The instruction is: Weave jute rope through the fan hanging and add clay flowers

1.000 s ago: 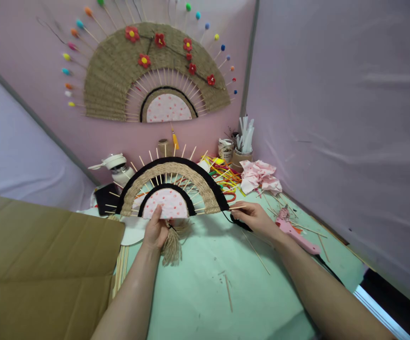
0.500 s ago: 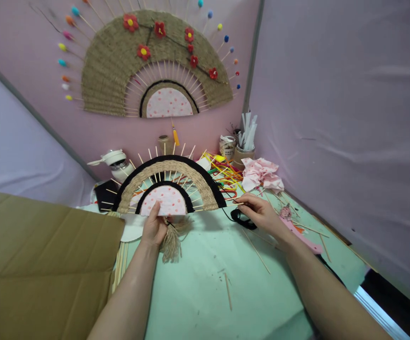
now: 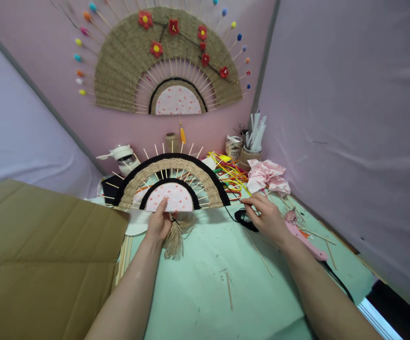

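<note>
Far left: one sheet of creased brown cardboard (image 3: 49, 245), a bundle of thin sticks (image 3: 124, 257) showing beyond its right edge. Behind: one jar with a white lid (image 3: 120, 153).

Left of centre: the left hand (image 3: 159, 225), closed on the lower edge of the small fan (image 3: 171, 180); thumb flat on the pink spotted half-disc, other fingers below and behind. One fan, held upright above the worktop (image 3: 191, 293), straight edge down, two black bands, woven band between them, sticks radiating. Beside the hand, hanging below the fan: one fibre tassel (image 3: 175, 243). On the wall above: one large woven fan (image 3: 182, 42) with red flowers.

Right of the fan: one thin black cord (image 3: 230, 190), slanting from the fan's outer edge to the right hand (image 3: 267, 218), thumb and forefinger nearly shut in a pinch on it; too fine to tell whether a stick tip lies there as well. Change within the last second: this hand, formerly at the fan's corner, now stands just beside it, apart, so the cord appears drawn out and the corner uncovered. Below the fingers: black cord coil (image 3: 244, 219).

Far right: crumpled pink cloth (image 3: 267, 175); one pink glue gun (image 3: 306, 243), loose sticks around it.
</note>
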`<state>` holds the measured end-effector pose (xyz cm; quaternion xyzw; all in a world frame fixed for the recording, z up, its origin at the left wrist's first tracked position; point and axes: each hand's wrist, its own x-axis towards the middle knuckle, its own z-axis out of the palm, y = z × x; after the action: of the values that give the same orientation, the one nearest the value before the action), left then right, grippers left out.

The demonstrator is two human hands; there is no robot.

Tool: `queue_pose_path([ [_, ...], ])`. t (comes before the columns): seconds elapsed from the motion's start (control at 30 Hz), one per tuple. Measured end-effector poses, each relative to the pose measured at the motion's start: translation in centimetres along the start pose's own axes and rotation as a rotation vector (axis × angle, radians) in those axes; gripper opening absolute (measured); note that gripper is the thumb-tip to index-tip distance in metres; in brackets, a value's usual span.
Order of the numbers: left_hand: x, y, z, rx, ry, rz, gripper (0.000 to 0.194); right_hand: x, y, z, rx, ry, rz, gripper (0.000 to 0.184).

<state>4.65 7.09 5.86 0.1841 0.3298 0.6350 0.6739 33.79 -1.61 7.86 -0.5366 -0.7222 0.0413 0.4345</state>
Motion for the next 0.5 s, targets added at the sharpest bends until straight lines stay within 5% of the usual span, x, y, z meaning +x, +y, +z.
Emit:
queue_pose_path([
  [0.5,-0.1,0.3,0.2,-0.073,0.029,-0.019,0.012,-0.4,-1.3,1.7,0.140,-0.057,0.059,0.018],
])
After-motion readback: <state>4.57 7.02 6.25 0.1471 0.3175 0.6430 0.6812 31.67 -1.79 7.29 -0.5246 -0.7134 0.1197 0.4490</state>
